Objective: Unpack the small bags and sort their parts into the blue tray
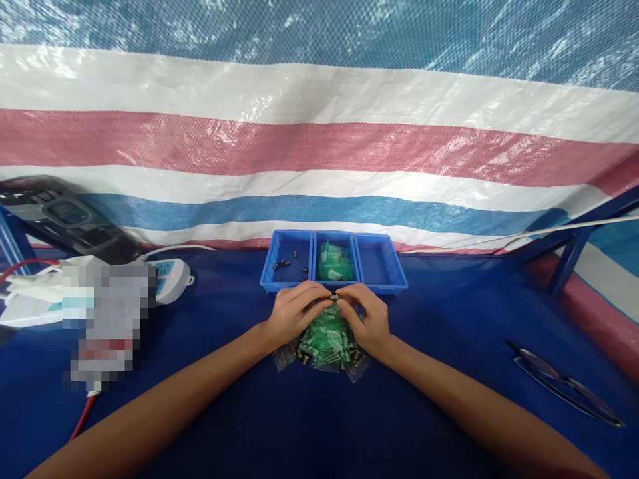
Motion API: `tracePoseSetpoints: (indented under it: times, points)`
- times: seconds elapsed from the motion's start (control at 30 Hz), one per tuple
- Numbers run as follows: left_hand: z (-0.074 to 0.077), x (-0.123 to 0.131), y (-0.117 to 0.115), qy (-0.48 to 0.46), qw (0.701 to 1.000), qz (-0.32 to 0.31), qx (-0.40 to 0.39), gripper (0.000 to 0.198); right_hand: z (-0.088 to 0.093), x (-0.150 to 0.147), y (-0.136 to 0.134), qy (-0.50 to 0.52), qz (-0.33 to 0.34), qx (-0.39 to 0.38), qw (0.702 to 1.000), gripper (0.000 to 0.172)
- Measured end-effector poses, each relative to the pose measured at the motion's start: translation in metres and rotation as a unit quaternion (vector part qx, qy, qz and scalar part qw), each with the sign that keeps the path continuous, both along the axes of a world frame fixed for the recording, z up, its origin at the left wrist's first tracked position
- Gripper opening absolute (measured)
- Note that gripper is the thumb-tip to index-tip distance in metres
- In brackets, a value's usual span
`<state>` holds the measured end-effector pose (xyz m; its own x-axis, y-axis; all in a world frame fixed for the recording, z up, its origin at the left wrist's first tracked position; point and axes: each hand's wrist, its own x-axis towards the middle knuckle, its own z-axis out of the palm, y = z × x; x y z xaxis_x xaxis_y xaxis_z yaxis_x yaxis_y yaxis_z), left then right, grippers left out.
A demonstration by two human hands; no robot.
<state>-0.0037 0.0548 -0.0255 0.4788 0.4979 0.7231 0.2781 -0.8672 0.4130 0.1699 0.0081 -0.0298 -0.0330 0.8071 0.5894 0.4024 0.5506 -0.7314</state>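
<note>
Above a heap of small bags, my left hand [299,307] and my right hand [367,318] meet at their fingertips. Between them they pinch a small metal fastener [334,297], which looks like a short bolt; its exact shape is too small to tell. Beneath the hands lie several clear and green plastic bags [327,339], with metal screws in and around them. Just beyond stands a blue three-part tray [333,289]. Its left compartment holds several loose dark bolts [282,263], and its middle one holds green bags [333,261].
At the left are a white power strip [172,279], cables and a blurred-out object [112,319]. A black plastic-wrapped item [70,213] leans behind them. Eyeglasses [566,384] lie at the right on the blue table [449,319]. A striped tarp [319,146] hangs at the back.
</note>
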Motion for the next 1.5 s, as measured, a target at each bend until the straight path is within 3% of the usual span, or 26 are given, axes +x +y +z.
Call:
tracePoseSetpoints:
  times: [0.43,0.67,1.5]
  points:
    - [-0.003,0.0,0.001,-0.008,0.999,-0.001,0.036,0.018,-0.001,0.0,0.001,-0.001,0.007,0.006,1.0,0.013]
    - [-0.001,0.001,0.001,-0.014,1.0,0.016,0.014,0.014,-0.006,-0.001,0.0,0.051,-0.019,0.019,0.998,0.028]
    - [0.001,0.002,0.001,-0.02,1.0,0.013,0.012,0.013,-0.01,-0.001,-0.001,0.065,0.008,0.056,0.996,0.033]
